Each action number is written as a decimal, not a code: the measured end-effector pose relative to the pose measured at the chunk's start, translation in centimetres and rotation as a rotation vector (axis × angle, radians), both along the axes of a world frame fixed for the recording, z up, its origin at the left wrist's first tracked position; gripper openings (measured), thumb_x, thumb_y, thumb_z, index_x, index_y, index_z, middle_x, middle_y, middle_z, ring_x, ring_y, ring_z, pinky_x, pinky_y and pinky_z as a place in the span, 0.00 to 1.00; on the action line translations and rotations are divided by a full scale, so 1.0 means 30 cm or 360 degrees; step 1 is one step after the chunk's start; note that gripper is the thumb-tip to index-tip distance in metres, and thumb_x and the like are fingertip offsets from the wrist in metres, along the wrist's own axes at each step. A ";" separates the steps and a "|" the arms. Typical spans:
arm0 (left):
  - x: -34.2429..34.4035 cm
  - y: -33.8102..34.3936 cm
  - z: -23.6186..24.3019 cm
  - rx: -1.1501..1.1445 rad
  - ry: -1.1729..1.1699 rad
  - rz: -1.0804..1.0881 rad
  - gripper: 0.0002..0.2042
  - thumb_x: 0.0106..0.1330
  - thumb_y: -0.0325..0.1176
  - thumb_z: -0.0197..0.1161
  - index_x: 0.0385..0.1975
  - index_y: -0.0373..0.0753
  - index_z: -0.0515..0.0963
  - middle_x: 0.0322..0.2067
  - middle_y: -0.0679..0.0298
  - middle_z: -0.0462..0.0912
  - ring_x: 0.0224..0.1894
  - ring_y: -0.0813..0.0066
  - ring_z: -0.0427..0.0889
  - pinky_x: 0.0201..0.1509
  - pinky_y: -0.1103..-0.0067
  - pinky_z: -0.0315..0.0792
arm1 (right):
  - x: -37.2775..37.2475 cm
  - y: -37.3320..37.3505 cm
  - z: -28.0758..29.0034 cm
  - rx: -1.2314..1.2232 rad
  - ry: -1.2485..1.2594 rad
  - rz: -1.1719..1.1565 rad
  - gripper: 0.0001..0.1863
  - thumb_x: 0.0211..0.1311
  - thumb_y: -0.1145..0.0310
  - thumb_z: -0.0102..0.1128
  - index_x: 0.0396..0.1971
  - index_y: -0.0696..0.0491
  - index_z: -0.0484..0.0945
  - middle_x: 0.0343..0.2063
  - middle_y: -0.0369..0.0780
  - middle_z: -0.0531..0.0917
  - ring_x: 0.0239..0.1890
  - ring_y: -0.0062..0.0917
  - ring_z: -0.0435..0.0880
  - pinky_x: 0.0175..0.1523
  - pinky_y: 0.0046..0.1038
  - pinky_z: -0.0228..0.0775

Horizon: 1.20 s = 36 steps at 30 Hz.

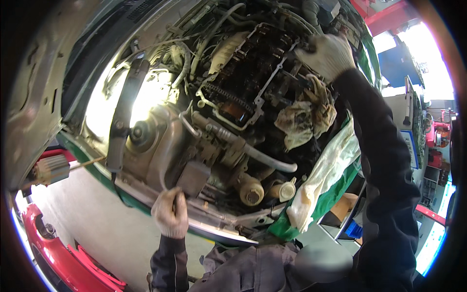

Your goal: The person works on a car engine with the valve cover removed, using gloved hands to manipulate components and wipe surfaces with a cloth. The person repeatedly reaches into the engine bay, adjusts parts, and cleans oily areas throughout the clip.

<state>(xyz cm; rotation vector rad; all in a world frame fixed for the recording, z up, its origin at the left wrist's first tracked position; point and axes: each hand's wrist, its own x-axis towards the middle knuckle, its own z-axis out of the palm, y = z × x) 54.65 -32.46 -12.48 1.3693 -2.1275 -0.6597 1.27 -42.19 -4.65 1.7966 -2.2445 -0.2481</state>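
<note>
- left grip (170, 213) curled near the box (192, 179), can't tell what's held
- right grip (328, 57) by the engine (253, 68), fingers hidden, can't tell
- top's open, chain (226, 95) bare, not closed up yet

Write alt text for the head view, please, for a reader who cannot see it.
A gloved right hand is beside an opened car engine, with the gloved left hand near the car's edge; a stained, crumpled cloth lies by the engine.
</note>
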 end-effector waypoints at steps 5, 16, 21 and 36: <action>0.028 0.026 -0.050 -0.0286 -0.0118 -0.0024 0.05 0.65 0.27 0.69 0.37 0.34 0.85 0.35 0.53 0.87 0.36 0.50 0.85 0.43 0.62 0.79 | -0.137 -0.451 -0.092 -0.0090 0.0272 0.0327 0.32 0.62 0.35 0.64 0.40 0.52 0.91 0.29 0.45 0.91 0.40 0.39 0.91 0.56 0.44 0.75; 0.007 -0.091 -0.088 -0.0310 -0.0211 -0.0162 0.12 0.73 0.40 0.70 0.39 0.34 0.87 0.28 0.57 0.89 0.26 0.52 0.87 0.34 0.63 0.85 | -0.253 -0.919 -0.294 0.0579 0.0509 0.0725 0.24 0.59 0.43 0.68 0.32 0.52 0.91 0.29 0.50 0.89 0.39 0.42 0.92 0.52 0.44 0.80; -0.001 -0.131 -0.153 -0.0350 -0.0192 -0.0193 0.12 0.73 0.40 0.70 0.38 0.34 0.87 0.28 0.57 0.89 0.26 0.53 0.87 0.34 0.64 0.85 | -0.273 -0.988 -0.390 0.0595 0.0551 0.0699 0.28 0.53 0.38 0.73 0.36 0.51 0.92 0.29 0.42 0.89 0.42 0.39 0.88 0.67 0.41 0.69; 0.028 -0.129 -0.203 -0.0369 -0.0152 -0.0187 0.12 0.73 0.39 0.70 0.38 0.35 0.87 0.28 0.57 0.89 0.26 0.54 0.87 0.33 0.64 0.85 | -0.302 -1.120 -0.512 0.1006 0.1013 0.0405 0.21 0.58 0.43 0.77 0.37 0.46 0.91 0.33 0.39 0.91 0.40 0.36 0.91 0.52 0.38 0.80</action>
